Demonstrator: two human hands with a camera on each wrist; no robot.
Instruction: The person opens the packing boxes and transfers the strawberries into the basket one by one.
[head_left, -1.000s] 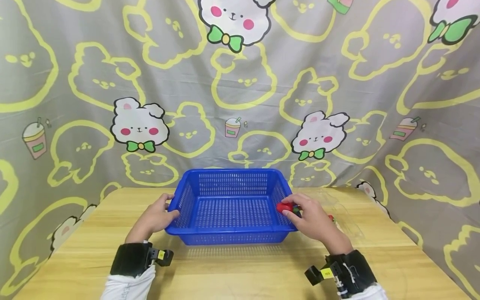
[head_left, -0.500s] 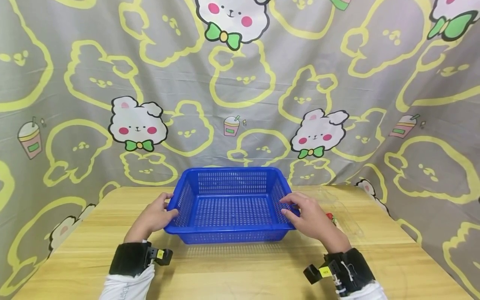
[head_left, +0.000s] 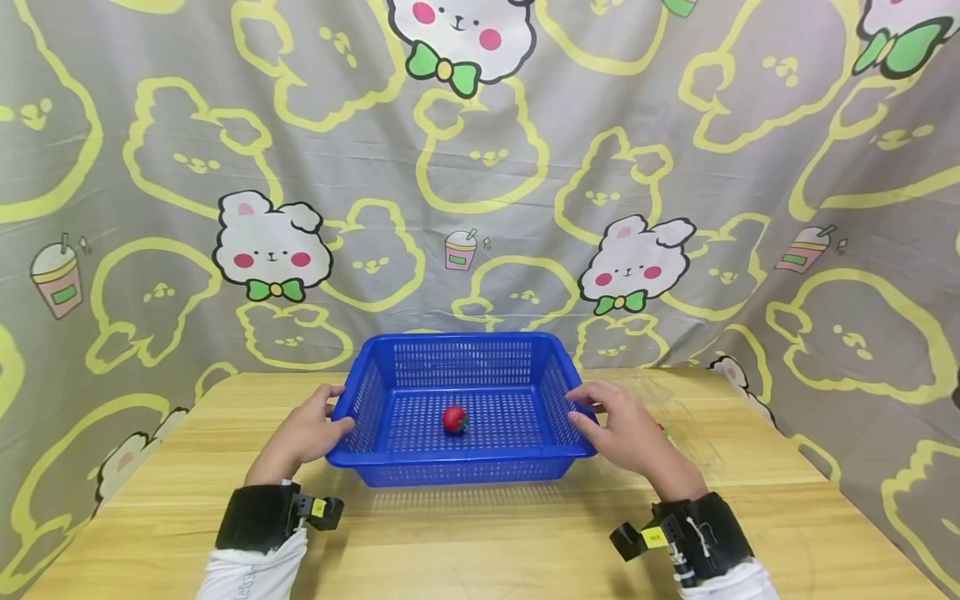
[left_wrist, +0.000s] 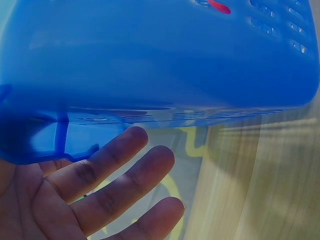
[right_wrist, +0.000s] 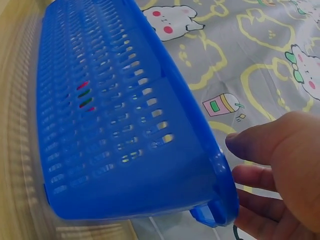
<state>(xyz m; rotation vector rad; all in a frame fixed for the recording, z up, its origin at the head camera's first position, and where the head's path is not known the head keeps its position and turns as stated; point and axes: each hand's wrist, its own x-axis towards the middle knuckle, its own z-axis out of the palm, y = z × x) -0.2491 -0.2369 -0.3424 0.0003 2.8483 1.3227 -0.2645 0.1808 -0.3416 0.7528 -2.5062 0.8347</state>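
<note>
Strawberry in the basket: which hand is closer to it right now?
Left, slightly. The left hand rests at the blue basket's left rim; the right hand sits at the right rim, farther from the strawberry.

In the left wrist view the blue basket (left_wrist: 160, 55) fills the top and runs off three edges, so its far wall cannot be seen; the strawberry (left_wrist: 219, 6) is only a red sliver through a slot. The left hand (left_wrist: 85, 195) is cut off at the bottom edge, its thumb hidden. In the right wrist view the tabletop (right_wrist: 20, 150) is a blur, and the right hand (right_wrist: 280, 175) is cropped at the corner. From the head, a clear plastic box (head_left: 686, 429) behind that hand is hard to make out, its red contents mostly hidden.
</note>
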